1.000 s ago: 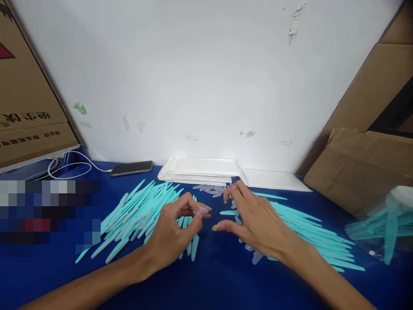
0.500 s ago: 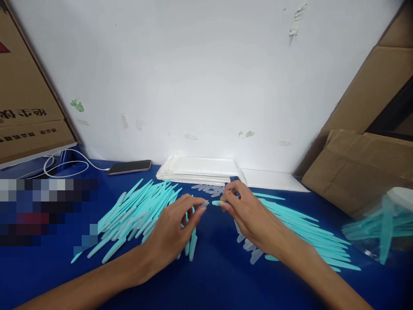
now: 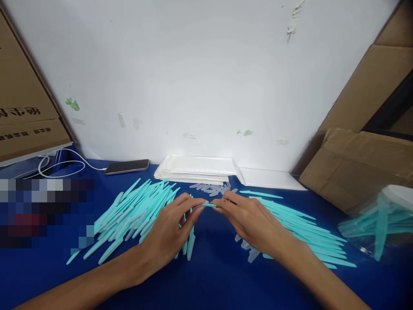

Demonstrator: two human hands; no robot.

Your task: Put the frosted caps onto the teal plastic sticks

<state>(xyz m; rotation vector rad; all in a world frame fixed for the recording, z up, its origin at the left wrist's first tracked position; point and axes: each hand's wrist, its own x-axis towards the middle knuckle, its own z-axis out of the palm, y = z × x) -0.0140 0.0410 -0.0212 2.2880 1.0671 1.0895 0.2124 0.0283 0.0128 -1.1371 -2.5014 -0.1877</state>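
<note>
My left hand (image 3: 172, 221) pinches a small clear plastic cap (image 3: 204, 203) between thumb and forefinger. In the fingertips of my right hand (image 3: 253, 217) is a slim turquoise eyebrow razor (image 3: 211, 205), mostly hidden by the fingers. The razor's tip meets the cap between my hands; how far it is inside cannot be made out. Left of my left hand lies a heap of turquoise razors (image 3: 129, 215), several with clear caps on. Bare turquoise razors (image 3: 303, 228) are spread beyond my right forearm. Loose clear caps (image 3: 211, 188) lie behind my hands, with more caps (image 3: 248, 249) below the right wrist.
A stack of white flat packets (image 3: 196, 165) lies against the white wall. A phone (image 3: 127, 166) with a white cable rests at the back left. At right stand a clear jar (image 3: 383, 224) of razors and a cardboard box (image 3: 348, 168). Another carton (image 3: 29, 129) is at left.
My right hand has moved left and brought the razor's tip to the cap, closing the gap between them. My left hand has stayed nearly in place.
</note>
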